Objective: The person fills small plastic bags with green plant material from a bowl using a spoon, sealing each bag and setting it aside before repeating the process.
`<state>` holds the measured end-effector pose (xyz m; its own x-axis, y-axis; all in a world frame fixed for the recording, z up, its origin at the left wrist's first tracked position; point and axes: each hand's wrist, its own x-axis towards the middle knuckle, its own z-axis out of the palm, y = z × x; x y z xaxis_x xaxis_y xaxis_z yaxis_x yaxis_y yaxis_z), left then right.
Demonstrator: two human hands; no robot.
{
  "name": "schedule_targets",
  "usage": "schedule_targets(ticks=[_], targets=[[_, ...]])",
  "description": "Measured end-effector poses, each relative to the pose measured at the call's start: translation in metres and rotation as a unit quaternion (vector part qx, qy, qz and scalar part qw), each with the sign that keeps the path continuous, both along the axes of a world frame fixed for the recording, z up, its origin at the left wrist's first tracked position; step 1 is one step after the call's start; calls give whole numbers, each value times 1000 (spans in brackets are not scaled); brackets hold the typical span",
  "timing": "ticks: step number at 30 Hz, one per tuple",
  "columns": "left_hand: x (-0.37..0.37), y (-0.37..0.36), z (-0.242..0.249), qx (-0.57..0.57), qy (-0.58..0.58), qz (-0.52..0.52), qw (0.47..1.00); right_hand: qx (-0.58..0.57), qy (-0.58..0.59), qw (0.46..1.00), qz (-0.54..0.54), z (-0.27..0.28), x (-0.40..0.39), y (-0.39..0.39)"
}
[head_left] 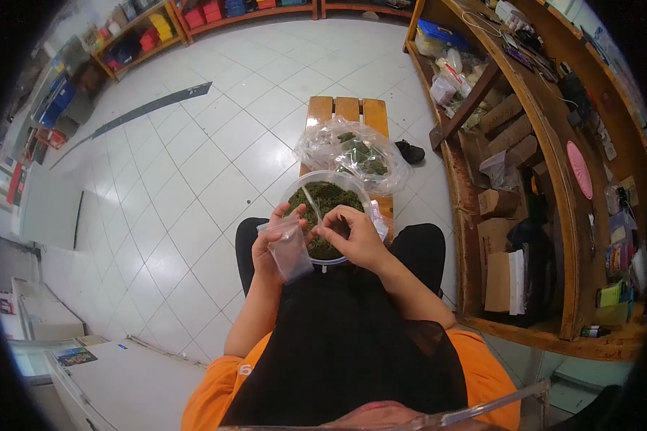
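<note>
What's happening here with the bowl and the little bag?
A seated person holds a small clear bag in the left hand, while the right hand pinches at its opening. Just beyond, a clear bowl of dark green dried material sits on a wooden bench, beside a larger plastic bag.

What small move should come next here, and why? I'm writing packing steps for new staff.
Probably spread the mouth of the small plastic bag wider. The left hand holds it beside the bowl of green material, and the right hand pinches at its top edge, which looks barely open.
</note>
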<state>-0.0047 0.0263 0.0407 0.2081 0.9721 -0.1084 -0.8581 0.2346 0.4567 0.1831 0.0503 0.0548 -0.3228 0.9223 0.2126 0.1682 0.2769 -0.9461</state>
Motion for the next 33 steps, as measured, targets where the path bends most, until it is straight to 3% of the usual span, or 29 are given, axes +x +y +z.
schedule_targets(ticks=[2, 3, 4, 5, 6, 8, 10, 12, 13, 15, 16, 18, 22, 24, 25, 27, 31, 33], targets=[[-2, 0, -5, -13, 7, 8, 1000, -1, -18, 1000, -1, 1, 0, -2], [-2, 2, -8, 48, 227, 10, 973, -1, -37, 999, -4, 2, 0, -4], [-1, 2, -10, 106, 434, 12, 894, -2, -37, 999, -3, 0, 0, -5], [1, 0, -12, 179, 550, 28, 815, 16, -39, 999, 8, -3, 0, -5], [5, -1, -6, 177, 551, 29, 815, 34, -41, 998, 19, -5, 0, -5], [8, 0, 1, 277, 669, 64, 686, 45, -49, 998, 22, -7, 0, -5], [3, 5, 1, 296, 678, 86, 668, 56, -57, 997, 22, -3, 0, -4], [0, 6, 5, 333, 706, 90, 619, -21, -75, 996, 42, 2, 2, -4], [1, 6, 8, 332, 706, 90, 619, -22, -76, 996, 43, -2, 1, -5], [2, 6, 13, 363, 763, 97, 526, 72, -84, 994, 22, -9, -6, -6], [3, 6, 15, 362, 764, 98, 526, 72, -83, 994, 24, -9, -9, -6], [6, 4, 18, 355, 800, 115, 469, 129, -133, 983, -5, -8, -13, -8], [4, 3, 13, 288, 830, 147, 454, 153, -191, 967, -67, -9, -9, 3], [7, 2, 13, 228, 814, 155, 511, 204, -198, 958, -23, -6, -8, 3], [6, 1, 14, 227, 814, 155, 511, 203, -199, 958, -22, -7, -9, 2], [4, 0, 16, 260, 792, 81, 547, 258, -183, 948, 19, -10, -9, 2], [4, 3, 31, 345, 734, 114, 573, 193, -184, 964, -3, -7, -7, 4], [-2, 6, 36, 407, 774, 107, 474, 153, -169, 974, 17, 1, -6, 5]])
